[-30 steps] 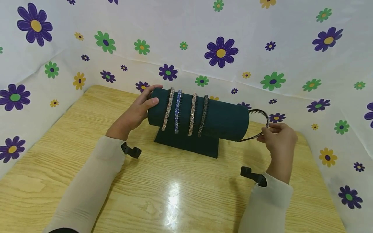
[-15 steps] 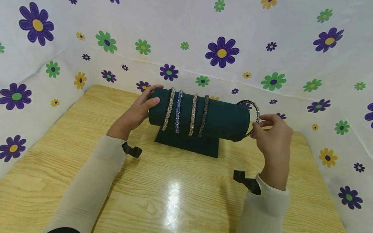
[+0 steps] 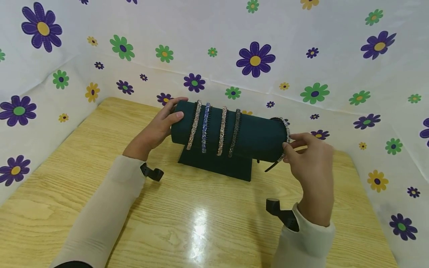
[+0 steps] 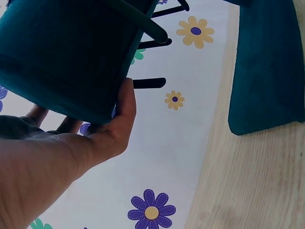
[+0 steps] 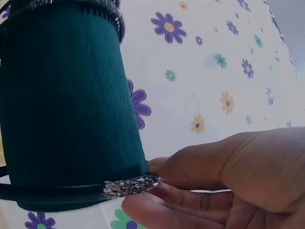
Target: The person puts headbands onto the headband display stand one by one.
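A dark green padded cylinder (image 3: 259, 137), a headband stand on a flat base (image 3: 218, 166), lies crosswise in the head view. My left hand (image 3: 154, 128) grips its left end, thumb in front; in the left wrist view the fingers (image 4: 125, 107) wrap that end. My right hand (image 3: 311, 160) pinches a silvery glitter headband (image 3: 288, 131), which now fits around the cylinder's right end. One black tip of it points down below the cylinder. In the right wrist view, thumb and fingers hold the headband's glitter part (image 5: 133, 186) against the green cloth.
Several headbands sit around the cylinder's left half: a pale pink-silver one (image 3: 194, 126), a blue one (image 3: 205, 128), a rose one (image 3: 222, 130) and a dark grey one (image 3: 235, 133). The stand rests on a wooden table (image 3: 161, 223) before a flower-printed cloth (image 3: 214, 29).
My right hand has moved left, bringing the headband from beyond the right end onto the cylinder's rim. The left hand and the stand have stayed put.
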`<state>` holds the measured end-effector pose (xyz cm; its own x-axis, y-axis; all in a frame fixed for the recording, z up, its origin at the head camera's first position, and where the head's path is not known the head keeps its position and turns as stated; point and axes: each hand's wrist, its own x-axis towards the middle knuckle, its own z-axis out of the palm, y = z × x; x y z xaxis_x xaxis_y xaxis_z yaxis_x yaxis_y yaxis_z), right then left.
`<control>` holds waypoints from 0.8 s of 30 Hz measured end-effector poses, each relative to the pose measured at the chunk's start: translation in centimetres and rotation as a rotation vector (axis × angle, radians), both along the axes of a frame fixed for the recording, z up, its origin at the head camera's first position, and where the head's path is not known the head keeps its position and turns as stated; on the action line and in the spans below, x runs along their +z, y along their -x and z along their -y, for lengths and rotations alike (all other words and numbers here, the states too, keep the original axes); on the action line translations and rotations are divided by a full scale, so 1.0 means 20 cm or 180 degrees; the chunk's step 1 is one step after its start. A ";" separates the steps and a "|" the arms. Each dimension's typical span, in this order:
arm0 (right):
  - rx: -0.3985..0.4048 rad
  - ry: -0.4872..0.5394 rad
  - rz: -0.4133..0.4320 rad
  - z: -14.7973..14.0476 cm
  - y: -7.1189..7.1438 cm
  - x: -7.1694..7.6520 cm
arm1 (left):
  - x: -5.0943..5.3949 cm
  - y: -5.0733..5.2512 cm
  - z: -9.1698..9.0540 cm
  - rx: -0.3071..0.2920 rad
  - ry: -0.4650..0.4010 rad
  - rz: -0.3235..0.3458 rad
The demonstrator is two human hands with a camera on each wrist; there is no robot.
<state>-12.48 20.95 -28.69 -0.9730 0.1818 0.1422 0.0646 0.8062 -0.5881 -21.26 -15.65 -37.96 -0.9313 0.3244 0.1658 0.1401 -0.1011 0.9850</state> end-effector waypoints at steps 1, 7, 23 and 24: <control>0.0026 -0.0019 0.0006 0.01 0.00 0.00 | 0.00 0.00 0.00 0.0001 0.0004 0.0000; 0.0172 -0.0120 0.0054 0.07 -0.01 0.00 | 0.00 0.00 0.00 0.0002 0.0038 -0.0023; 0.0450 -0.0323 -0.0168 0.21 -0.01 -0.04 | 0.00 -0.01 0.00 0.0012 0.0072 -0.0034; 0.0474 -0.0317 -0.0176 0.22 -0.01 -0.04 | 0.00 -0.01 0.00 0.0011 0.0072 -0.0036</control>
